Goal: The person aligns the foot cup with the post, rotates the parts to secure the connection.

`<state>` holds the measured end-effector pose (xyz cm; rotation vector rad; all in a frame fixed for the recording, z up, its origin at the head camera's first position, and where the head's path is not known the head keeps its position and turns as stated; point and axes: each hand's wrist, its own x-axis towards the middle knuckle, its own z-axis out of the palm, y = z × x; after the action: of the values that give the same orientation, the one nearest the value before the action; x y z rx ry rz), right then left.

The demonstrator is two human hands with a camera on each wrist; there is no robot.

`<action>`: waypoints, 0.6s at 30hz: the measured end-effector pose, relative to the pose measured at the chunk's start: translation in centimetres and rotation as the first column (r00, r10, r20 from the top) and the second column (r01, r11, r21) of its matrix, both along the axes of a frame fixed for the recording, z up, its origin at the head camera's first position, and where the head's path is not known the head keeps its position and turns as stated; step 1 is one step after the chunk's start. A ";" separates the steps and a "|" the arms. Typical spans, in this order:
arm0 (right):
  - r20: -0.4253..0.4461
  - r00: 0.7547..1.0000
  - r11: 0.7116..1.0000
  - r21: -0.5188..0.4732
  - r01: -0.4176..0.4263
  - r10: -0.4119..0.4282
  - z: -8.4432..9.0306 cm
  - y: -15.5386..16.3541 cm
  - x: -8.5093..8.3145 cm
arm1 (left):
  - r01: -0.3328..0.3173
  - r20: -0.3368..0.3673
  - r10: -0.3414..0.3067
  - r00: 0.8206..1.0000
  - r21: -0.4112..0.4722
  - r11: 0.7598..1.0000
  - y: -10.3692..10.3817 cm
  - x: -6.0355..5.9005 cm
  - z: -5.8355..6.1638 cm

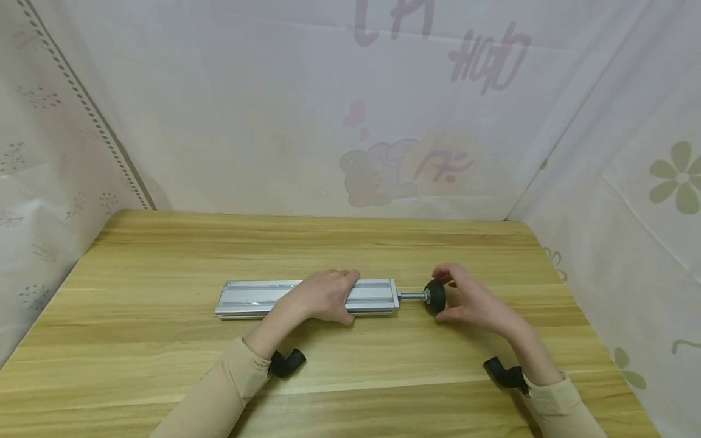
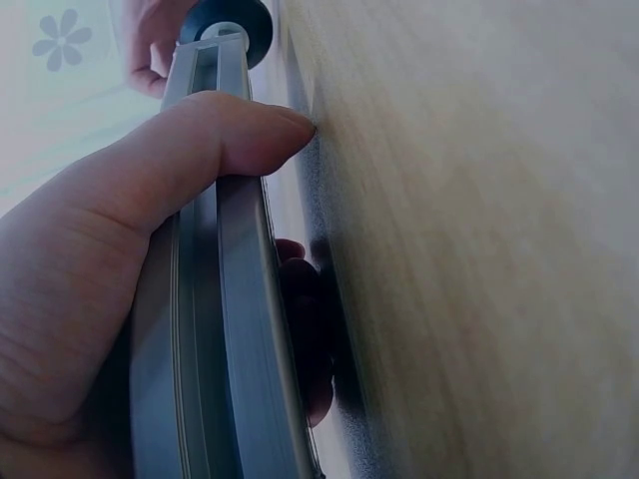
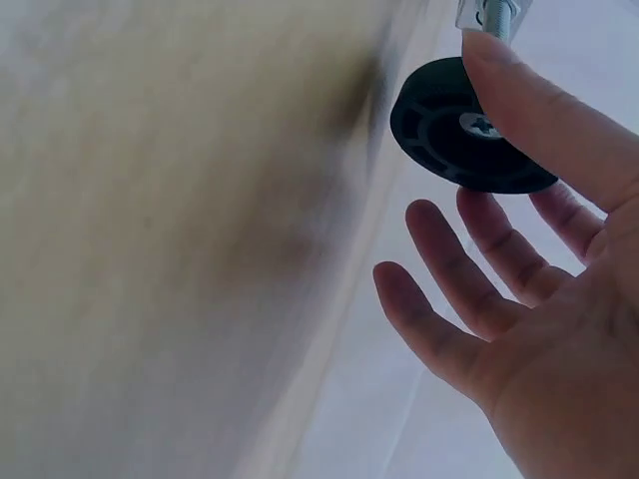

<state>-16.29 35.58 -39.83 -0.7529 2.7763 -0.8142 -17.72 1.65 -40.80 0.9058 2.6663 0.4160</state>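
Observation:
A silver aluminium profile (image 1: 246, 295) lies lengthwise across the wooden table. At its right end a threaded rod (image 1: 412, 296) carries a round black leveling foot (image 1: 435, 297). My left hand (image 1: 322, 297) grips the profile from above, right of its middle; in the left wrist view the thumb lies across the grooved side and fingertips show at the underside. My right hand (image 1: 477, 302) holds the foot's rim between thumb and fingers. In the right wrist view the foot's hollow underside (image 3: 444, 135) shows a cross-slot screw end, and the lower fingers are spread off it.
The wooden table (image 1: 328, 407) reaches back to a pale printed curtain (image 1: 246, 121), with more curtain at both sides. A black wrist mount (image 1: 287, 363) sits at the left cuff, another black mount (image 1: 502, 372) at the right cuff.

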 end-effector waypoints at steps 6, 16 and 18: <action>0.025 1.000 1.000 -0.010 0.010 -0.010 0.1 0.3 0.0 | 0.001 -0.009 -0.001 1.000 0.009 1.000 0.0 -0.1 0.2; 0.153 0.988 0.999 -0.028 -0.024 0.028 0.3 1.0 -0.1 | 0.001 -0.008 -0.001 1.000 0.019 1.000 0.0 0.0 0.0; 0.178 0.984 0.999 -0.026 -0.021 0.026 0.4 1.1 -0.1 | 0.000 -0.006 0.000 1.000 0.020 1.000 0.0 0.0 0.0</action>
<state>-16.39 36.65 -39.44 -0.6793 2.5994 -0.8666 -17.68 1.60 -40.75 0.9145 2.6724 0.4409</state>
